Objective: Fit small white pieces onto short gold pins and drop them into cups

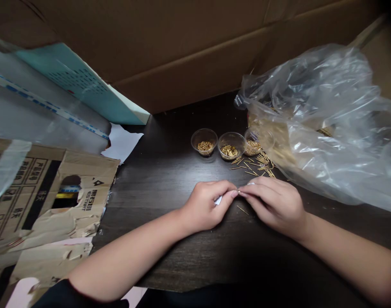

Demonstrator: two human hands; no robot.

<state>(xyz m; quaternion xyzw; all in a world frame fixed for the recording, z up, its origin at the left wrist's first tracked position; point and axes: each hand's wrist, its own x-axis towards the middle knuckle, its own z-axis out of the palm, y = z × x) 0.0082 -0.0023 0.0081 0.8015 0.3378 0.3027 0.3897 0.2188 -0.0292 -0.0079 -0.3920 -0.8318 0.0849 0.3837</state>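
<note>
My left hand (211, 203) and my right hand (274, 203) meet fingertip to fingertip above the dark table. Both are closed in a pinch around a tiny light-coloured piece, mostly covered by the fingers and too small to name. A bit of white material (218, 200) shows at the left fingers, and another white bit lies by the right fingers. One thin brass pin (242, 210) rests on the table just below the fingertips. Beyond the right hand is a loose scatter of brass pins (251, 164).
Three clear plastic cups hold small brass parts: a left cup (195, 144), a middle cup (223, 149) and a right cup (268, 139). A large clear plastic bag (336, 128) lies at the right. Cardboard (189, 55) walls the back; a torn carton (70, 214) stands left.
</note>
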